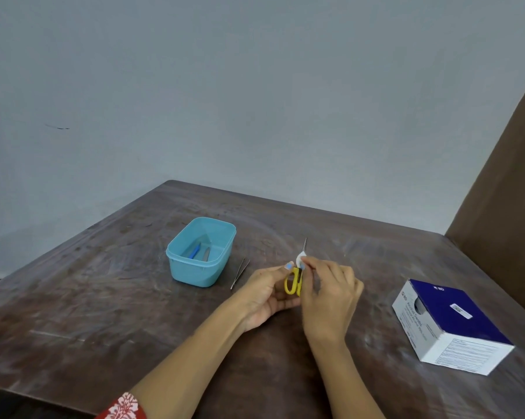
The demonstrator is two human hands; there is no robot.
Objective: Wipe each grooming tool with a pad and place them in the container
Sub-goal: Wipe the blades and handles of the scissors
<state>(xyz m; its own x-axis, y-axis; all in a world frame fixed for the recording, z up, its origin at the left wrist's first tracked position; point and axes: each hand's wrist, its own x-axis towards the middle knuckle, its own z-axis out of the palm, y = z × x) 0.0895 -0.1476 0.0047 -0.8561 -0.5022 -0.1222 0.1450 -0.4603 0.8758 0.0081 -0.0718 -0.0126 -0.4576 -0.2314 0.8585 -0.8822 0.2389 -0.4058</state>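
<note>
one pair of scissors (293,282) with yellow plastic loops and thin metal blades is held above the bench (103,297), loops gripped in the left hand (265,294). the right hand (327,294) pinches a small white pad (301,257) around the blades. slim metal tweezers (240,273) lie just beside a rounded light-blue plastic container (202,252) holding two slender tools. a blue-and-white cardboard box (450,326) sits well apart on the scuffed dark wood.
</note>
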